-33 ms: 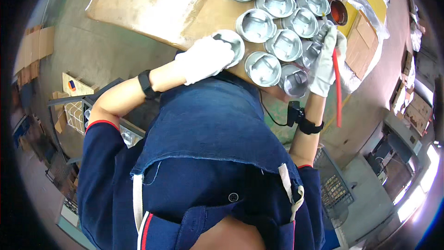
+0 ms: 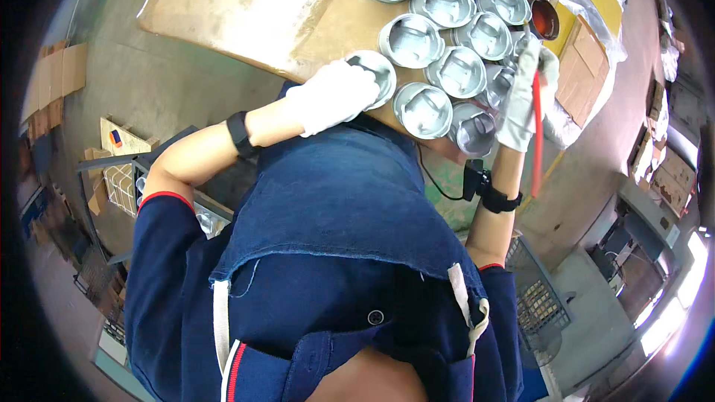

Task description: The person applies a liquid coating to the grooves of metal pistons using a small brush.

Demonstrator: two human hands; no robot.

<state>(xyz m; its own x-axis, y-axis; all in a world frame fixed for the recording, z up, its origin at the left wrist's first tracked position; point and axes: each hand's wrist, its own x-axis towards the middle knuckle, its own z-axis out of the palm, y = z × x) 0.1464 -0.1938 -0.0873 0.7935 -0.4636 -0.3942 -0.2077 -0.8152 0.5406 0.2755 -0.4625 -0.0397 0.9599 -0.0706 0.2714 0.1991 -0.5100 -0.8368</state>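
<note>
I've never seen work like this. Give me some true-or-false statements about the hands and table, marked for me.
1. The left hand holds a metal cup. True.
2. The right hand holds a blue rod. False: the rod is red.
3. Both hands wear white gloves. True.
4. The brown cup is left of the left hand. False: it is just beyond the right hand.
5. The apron is blue. True.

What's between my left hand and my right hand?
Several round silver metal parts sit between your left hand and right hand, as the head view shows.
</note>
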